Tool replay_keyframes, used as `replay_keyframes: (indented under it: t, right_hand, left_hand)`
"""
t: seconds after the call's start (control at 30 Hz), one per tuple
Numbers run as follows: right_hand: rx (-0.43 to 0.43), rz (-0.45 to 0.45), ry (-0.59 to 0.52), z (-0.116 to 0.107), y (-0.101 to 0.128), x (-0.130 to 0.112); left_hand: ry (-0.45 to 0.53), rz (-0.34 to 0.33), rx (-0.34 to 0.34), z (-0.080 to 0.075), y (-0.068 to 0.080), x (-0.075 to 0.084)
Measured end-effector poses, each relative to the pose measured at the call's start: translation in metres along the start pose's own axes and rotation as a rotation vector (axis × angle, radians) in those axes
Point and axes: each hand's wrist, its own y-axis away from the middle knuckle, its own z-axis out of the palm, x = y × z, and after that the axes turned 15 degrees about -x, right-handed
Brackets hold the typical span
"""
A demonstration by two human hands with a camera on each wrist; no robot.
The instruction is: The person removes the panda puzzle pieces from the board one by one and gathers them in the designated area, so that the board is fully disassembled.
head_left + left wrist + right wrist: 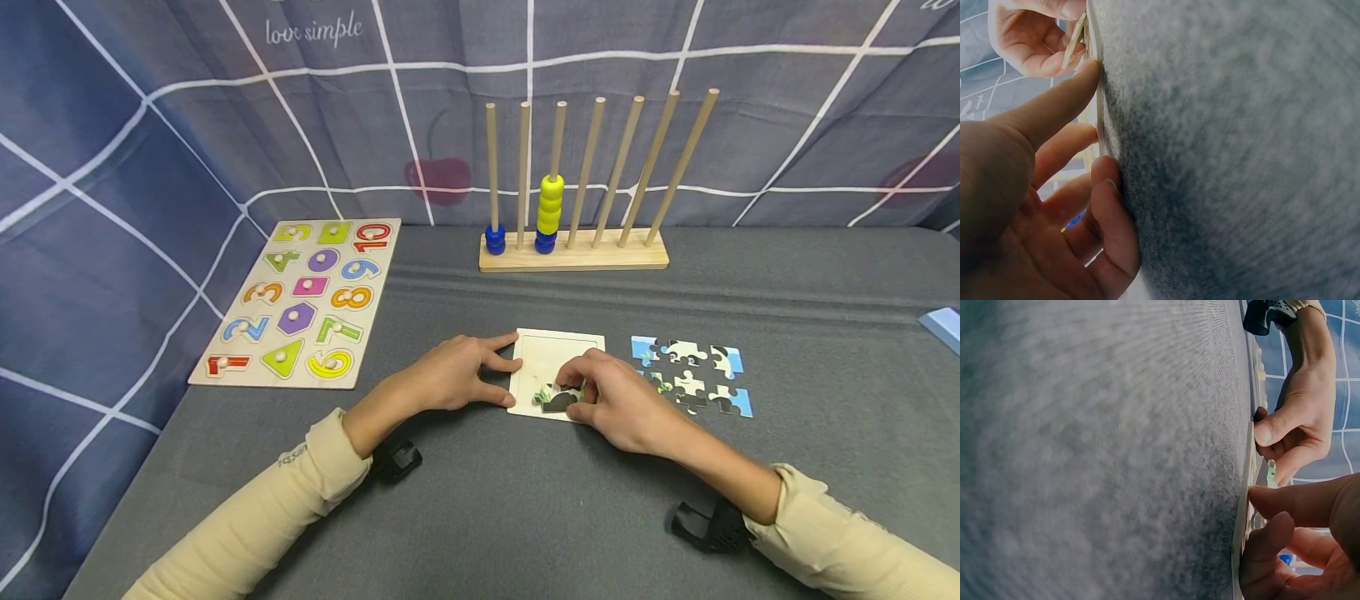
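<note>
A pale wooden puzzle tray [542, 354] lies flat in front of me. My left hand [459, 377] has its thumb and fingers spread along the tray's left edge, touching it. Over the tray's lower right part, my right hand [624, 407] pinches a puzzle piece [1074, 42], which appears tilted edge-on in the left wrist view. A panda-patterned puzzle piece [557, 403] with black and green shows at the tray's lower side, partly hidden by the right fingers. Several loose jigsaw pieces [688, 383] in blue, black and white lie right of the tray.
A wooden number-and-shape board [300, 304] lies at the left. Behind the tray stands a peg rack [573, 257] with blue and yellow beads on two pegs. A light blue block [943, 327] sits at the far right. A grid-patterned curtain [465, 75] hangs behind the grey table.
</note>
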Motion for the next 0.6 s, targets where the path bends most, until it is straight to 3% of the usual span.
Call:
replay_keyframes:
  t: [0.6]
  right_hand:
    - [0.046,0.020,-0.091,0.0012,0.0034,-0.0020]
  left_hand:
    - [0.001,0.018,0.006,0.0009,0.0003,-0.0012]
